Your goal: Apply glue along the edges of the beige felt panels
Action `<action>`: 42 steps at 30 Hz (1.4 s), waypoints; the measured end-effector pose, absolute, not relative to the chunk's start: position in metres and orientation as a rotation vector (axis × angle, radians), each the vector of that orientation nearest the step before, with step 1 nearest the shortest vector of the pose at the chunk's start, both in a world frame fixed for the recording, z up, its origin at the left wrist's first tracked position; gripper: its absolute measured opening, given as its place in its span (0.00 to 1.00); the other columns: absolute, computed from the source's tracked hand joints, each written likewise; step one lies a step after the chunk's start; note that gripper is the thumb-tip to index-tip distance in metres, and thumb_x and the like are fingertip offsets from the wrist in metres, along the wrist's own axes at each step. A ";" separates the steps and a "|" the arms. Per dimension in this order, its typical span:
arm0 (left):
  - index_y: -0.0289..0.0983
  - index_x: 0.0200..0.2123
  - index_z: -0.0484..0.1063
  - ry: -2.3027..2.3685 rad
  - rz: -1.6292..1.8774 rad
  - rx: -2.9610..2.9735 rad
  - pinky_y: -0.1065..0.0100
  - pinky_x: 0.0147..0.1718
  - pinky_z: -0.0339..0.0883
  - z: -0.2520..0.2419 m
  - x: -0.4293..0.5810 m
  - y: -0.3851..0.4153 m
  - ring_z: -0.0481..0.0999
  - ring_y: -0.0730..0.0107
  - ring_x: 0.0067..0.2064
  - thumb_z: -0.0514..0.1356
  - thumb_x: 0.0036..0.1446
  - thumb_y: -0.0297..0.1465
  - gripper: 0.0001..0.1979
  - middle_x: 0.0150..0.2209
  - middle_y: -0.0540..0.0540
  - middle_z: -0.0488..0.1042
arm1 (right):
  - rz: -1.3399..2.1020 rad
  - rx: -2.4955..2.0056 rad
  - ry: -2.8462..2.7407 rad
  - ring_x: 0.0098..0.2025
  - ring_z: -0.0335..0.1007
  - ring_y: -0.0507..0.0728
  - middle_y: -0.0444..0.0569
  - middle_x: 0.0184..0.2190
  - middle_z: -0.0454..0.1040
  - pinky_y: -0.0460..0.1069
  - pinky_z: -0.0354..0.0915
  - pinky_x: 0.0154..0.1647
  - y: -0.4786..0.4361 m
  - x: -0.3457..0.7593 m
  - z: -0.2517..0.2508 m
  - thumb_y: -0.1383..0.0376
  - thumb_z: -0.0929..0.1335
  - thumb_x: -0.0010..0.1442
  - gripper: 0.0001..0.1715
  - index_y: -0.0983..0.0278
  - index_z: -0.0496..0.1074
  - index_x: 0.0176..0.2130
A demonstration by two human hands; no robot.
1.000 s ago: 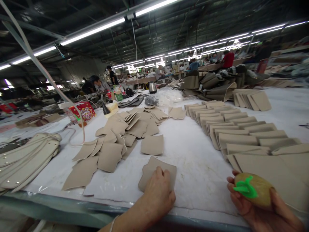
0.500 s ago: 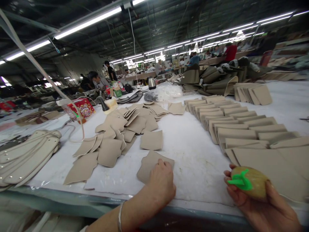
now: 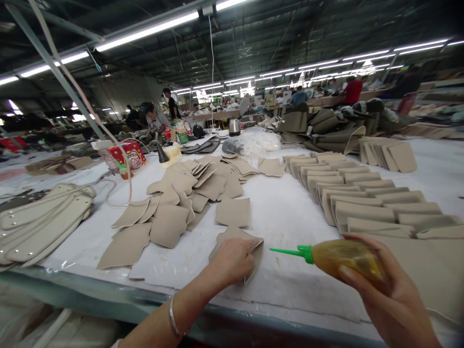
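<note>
My right hand (image 3: pixel 384 280) is wrapped round a squeeze bottle (image 3: pixel 348 261) of amber liquid, probably glue, with a green cap. Its thin green nozzle (image 3: pixel 284 251) points left, short of the beige piece under my other hand. My left hand (image 3: pixel 234 261) has curled fingers on that beige leather-like piece (image 3: pixel 221 237), the index finger stretched along its upper right edge. The piece's right side is bent up, and part of it hides beneath the hand. Just beyond lies another beige piece (image 3: pixel 233 211), flat on the white table covering (image 3: pixel 290 285).
A loose heap of beige pieces (image 3: pixel 170 224) spreads to the left. Overlapping rows of folded beige pieces (image 3: pixel 362 193) stand on the right. Pale riveted straps (image 3: pixel 47 227) lie far left. Behind are a red box (image 3: pixel 128 155), a kettle (image 3: pixel 234 126) and dark material (image 3: pixel 319 125). People work farther back.
The bottle has turned so its nozzle points left, and my right hand has moved left and up with it. My left hand has shifted slightly, bending up the piece's right side.
</note>
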State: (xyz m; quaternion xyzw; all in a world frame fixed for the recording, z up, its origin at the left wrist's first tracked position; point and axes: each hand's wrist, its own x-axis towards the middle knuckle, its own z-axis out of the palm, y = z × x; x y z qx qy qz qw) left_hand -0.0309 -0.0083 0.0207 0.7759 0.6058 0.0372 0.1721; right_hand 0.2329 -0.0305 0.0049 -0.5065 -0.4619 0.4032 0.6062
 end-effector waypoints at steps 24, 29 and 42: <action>0.45 0.48 0.72 1.642 0.150 2.266 0.59 0.40 0.69 0.022 -0.027 -0.008 0.77 0.53 0.43 0.50 0.51 0.27 0.23 0.40 0.44 0.78 | 0.314 -1.214 -1.877 0.42 0.69 0.60 0.47 0.45 0.69 0.50 0.64 0.41 -0.009 0.212 0.001 0.50 0.70 0.59 0.26 0.56 0.64 0.52; 0.44 0.46 0.73 1.662 0.132 2.262 0.59 0.39 0.69 0.019 -0.027 -0.008 0.77 0.53 0.42 0.50 0.50 0.27 0.21 0.40 0.43 0.78 | 0.317 -1.212 -1.899 0.40 0.69 0.60 0.47 0.44 0.69 0.50 0.64 0.40 -0.008 0.213 0.001 0.50 0.70 0.59 0.26 0.56 0.64 0.52; 0.42 0.42 0.73 1.663 0.081 2.291 0.61 0.38 0.68 0.027 -0.025 -0.011 0.77 0.54 0.41 0.50 0.52 0.29 0.16 0.37 0.43 0.78 | 0.492 -1.250 -1.777 0.39 0.69 0.60 0.46 0.42 0.69 0.50 0.66 0.37 -0.008 0.215 -0.009 0.49 0.70 0.58 0.26 0.56 0.63 0.51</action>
